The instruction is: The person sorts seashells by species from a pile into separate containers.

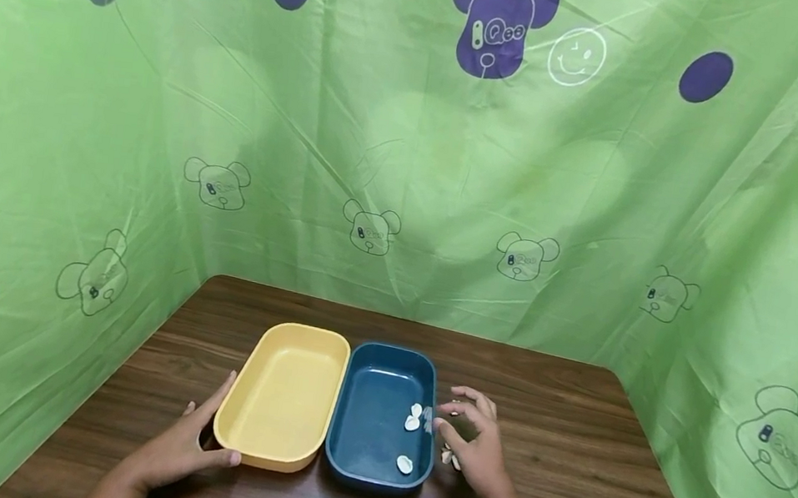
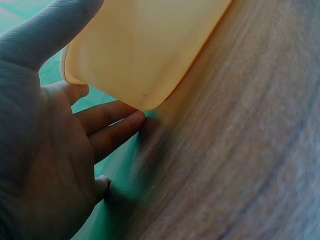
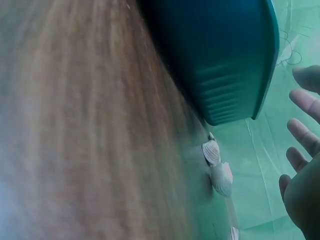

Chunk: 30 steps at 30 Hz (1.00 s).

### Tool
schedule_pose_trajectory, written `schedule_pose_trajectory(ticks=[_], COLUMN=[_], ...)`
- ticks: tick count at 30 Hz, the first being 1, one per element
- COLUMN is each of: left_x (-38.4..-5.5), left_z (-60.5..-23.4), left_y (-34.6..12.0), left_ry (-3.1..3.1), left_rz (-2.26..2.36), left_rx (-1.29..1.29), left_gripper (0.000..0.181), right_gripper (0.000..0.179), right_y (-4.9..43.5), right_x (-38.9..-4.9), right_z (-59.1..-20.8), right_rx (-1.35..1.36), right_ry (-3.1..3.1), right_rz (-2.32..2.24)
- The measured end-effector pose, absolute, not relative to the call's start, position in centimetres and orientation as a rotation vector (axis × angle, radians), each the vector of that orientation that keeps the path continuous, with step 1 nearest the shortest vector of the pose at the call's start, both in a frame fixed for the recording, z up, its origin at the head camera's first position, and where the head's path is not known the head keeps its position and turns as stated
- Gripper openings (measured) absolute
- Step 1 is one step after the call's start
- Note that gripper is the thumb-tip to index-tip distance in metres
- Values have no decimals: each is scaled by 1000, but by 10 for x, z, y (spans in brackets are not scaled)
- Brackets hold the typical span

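Note:
My left hand [image 1: 179, 445] rests against the near left corner of a yellow tray [image 1: 276, 462], thumb at the front and fingers along the left side. In the left wrist view, its nearly straight fingers touch the tray's lower wall [image 2: 145, 60]. Beside a dark blue tray [image 1: 375, 485], my right hand [image 1: 481, 449] is at the right rim, fingers apart and loosely bent; nothing shows in its grasp. White seashells [image 1: 404, 464] lie inside the blue tray, and a blurred whitish patch [image 1: 428, 418] shows by its right wall. More seashells [image 3: 221, 179] lie outside, partly hidden under the right hand.
Both trays stand side by side on a brown wooden table [image 1: 571, 440]. A green patterned curtain [image 1: 414, 133] hangs behind the table and along both sides.

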<state>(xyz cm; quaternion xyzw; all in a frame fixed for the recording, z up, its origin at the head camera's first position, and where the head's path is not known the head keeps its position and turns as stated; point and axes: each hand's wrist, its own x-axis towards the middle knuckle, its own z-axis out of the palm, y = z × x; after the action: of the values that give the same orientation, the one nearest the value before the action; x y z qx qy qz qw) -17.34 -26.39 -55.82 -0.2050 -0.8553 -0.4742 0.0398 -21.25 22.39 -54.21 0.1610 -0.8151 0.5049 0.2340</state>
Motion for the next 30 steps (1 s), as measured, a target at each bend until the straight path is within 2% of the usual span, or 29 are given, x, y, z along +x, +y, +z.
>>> schedule_pose_trajectory(ticks=[8,14,20,30], left_x=[-176,-173,-175,-170], left_z=[-558,-556,-558,-563], left_y=[-261,-264,-263,-265], left_ry=[-2633,-2628,-2631,-2580], left_rz=[-1425,-1418,-1406,-1454], left_rx=[-634,-629,-636,-661], left_gripper=[123,123,122,121], right_gripper=[14,19,28,34], right_y=[242,259,271,271], right_x=[-220,-230,-246,-260], right_z=[-531,-543,-554,-564], right_rx=[228,127,68,90], right_ry=[-2278,-2363,-2462,-2648], right_rz=[1402,1383,1343,1159])
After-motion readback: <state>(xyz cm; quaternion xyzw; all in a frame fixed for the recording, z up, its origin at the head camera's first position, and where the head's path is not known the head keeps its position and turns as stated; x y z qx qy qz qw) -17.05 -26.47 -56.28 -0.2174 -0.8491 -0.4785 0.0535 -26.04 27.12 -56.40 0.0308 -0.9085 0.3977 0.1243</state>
